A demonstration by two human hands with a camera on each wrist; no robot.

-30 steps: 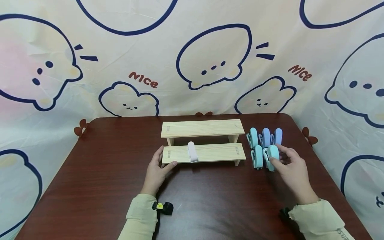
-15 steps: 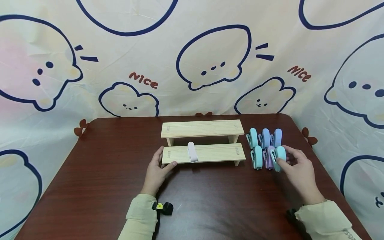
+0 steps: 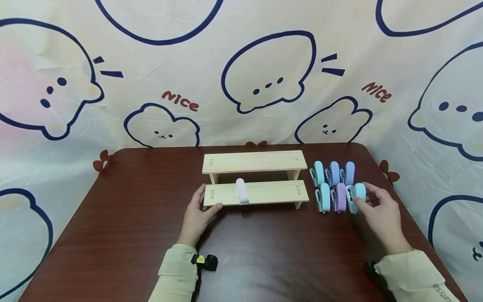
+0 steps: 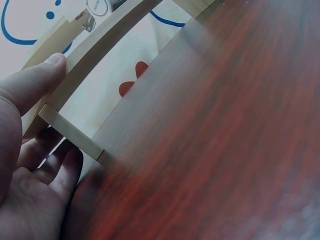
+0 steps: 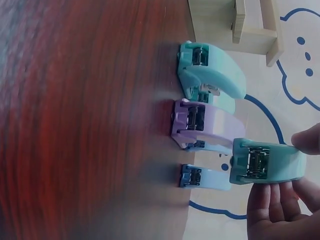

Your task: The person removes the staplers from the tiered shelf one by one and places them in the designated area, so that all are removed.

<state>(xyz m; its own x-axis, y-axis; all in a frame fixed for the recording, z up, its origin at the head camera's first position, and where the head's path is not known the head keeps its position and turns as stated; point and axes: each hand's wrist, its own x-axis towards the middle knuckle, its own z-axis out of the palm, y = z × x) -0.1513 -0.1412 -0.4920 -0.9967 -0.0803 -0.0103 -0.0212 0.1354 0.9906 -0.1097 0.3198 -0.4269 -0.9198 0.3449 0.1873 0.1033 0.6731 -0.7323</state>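
My left hand [image 3: 199, 216] grips the left end of the front lower board of a pale wooden two-tier stand [image 3: 269, 191], thumb along its front edge. In the left wrist view, the fingers [image 4: 65, 172] lie around the stand's leg. A white mini stapler [image 3: 242, 191] sits on that board. At the right, my right hand [image 3: 382, 214] pinches a teal mini stapler [image 3: 355, 198] between thumb and fingers. Beside it stand a purple stapler [image 3: 340, 198] and another teal one [image 3: 323, 198]. Whether the held stapler touches the table cannot be told.
Behind the near staplers is a back row: a teal one [image 3: 318, 173], a blue one [image 3: 334, 173] and a periwinkle one [image 3: 349, 173]. The stand's rear board [image 3: 254, 162] is higher. A printed cloth [image 3: 211, 71] hangs behind the brown table [image 3: 143, 218].
My right hand has moved the teal stapler rightward, from in front of the purple stapler to its right side, uncovering the purple one. The left hand and the stand have stayed still.
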